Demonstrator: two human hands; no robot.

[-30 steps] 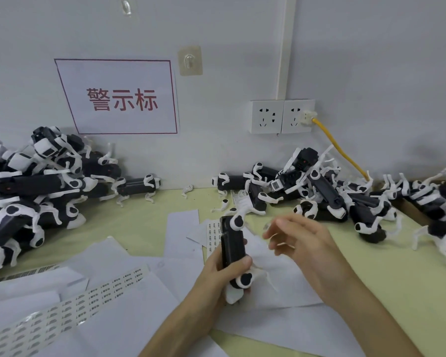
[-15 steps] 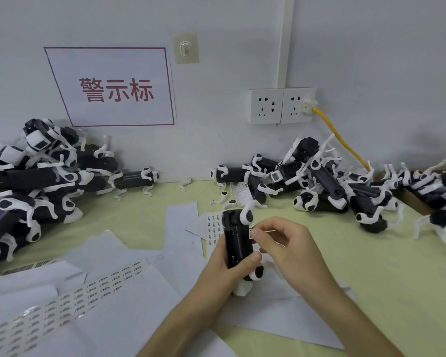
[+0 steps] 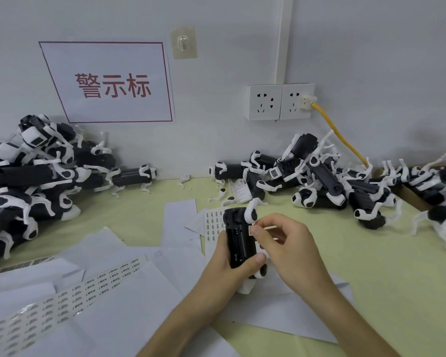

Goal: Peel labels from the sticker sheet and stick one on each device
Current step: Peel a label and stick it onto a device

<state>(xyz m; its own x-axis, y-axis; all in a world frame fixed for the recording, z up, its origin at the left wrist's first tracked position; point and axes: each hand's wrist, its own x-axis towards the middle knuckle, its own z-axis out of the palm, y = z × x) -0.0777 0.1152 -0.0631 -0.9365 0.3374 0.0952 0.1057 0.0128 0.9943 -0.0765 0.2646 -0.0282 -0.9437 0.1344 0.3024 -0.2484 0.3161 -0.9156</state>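
Note:
My left hand (image 3: pixel 232 269) grips a black and white robot-dog device (image 3: pixel 238 240) upright above the table, its black underside facing me. My right hand (image 3: pixel 286 246) pinches a small white label (image 3: pixel 250 230) between thumb and forefinger at the device's right edge. A sticker sheet (image 3: pixel 213 224) with rows of small labels lies flat just behind the device, partly hidden by it. A second long sticker sheet (image 3: pixel 62 302) lies at the lower left.
A pile of devices (image 3: pixel 29 176) is heaped at the left against the wall, another pile (image 3: pixel 327 184) at the right. Loose white backing papers (image 3: pixel 129 300) cover the yellow-green table (image 3: pixel 386 279). A yellow cable (image 3: pixel 340 135) runs from the wall socket (image 3: pixel 281 101).
My right hand moved left from open air to the device's right edge, now pinching a label against it. The left hand kept holding the device.

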